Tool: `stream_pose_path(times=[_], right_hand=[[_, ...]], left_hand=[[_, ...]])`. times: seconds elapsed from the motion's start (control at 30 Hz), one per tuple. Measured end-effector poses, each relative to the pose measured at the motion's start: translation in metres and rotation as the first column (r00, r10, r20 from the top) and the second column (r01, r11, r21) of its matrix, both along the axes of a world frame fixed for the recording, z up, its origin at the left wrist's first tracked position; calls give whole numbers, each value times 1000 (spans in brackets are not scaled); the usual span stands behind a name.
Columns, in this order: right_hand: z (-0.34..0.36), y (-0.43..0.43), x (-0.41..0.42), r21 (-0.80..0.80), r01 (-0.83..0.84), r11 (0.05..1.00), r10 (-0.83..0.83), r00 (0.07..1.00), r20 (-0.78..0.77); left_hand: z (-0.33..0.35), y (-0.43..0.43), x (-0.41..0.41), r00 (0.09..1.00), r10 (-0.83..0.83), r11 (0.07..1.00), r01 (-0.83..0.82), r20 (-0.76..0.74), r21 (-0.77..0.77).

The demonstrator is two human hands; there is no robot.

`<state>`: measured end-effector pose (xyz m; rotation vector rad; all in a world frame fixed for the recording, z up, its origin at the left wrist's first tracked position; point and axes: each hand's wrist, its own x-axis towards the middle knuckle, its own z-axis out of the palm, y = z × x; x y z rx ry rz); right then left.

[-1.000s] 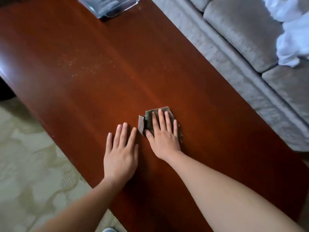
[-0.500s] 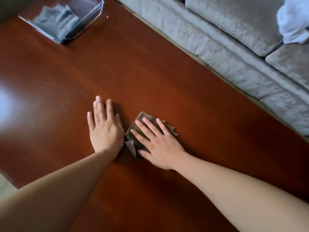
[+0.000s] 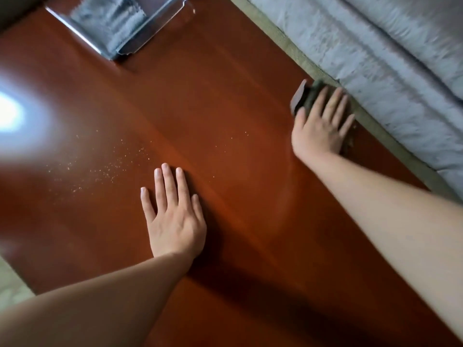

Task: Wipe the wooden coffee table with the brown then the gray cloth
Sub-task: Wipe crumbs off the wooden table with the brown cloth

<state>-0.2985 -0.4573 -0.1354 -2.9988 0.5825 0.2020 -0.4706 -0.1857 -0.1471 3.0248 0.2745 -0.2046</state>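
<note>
The reddish wooden coffee table [image 3: 225, 96] fills most of the view. My right hand [image 3: 320, 126] lies flat on the brown cloth [image 3: 307, 96] at the table's far right edge, beside the sofa; most of the cloth is hidden under the palm and fingers. My left hand [image 3: 172, 214] rests flat on the bare wood near the middle, fingers apart, holding nothing. The gray cloth [image 3: 107, 18] lies folded in a clear tray [image 3: 150, 33] at the far end of the table. Pale crumbs [image 3: 100, 169] are scattered left of my left hand.
A gray sofa [image 3: 388, 58] runs along the table's right side, with a narrow strip of carpet [image 3: 288, 43] between them. A bright glare [image 3: 10, 113] sits on the table's left part. Pale floor [image 3: 10, 284] shows at the lower left.
My right hand has slid the brown cloth from beside my left hand out to the table's right edge. My left hand stays flat on the wood.
</note>
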Motion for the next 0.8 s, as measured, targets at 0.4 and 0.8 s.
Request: stream_pose_path(times=[0.4, 0.8], right_hand=[[13, -8, 38, -8, -174, 985, 173, 983, -62], [8, 89, -20, -13, -642, 766, 641, 765, -62]], left_hand=[[1, 1, -2, 1000, -1, 1000, 1, -4, 7], [4, 1, 0, 1000, -4, 1000, 4, -20, -3]])
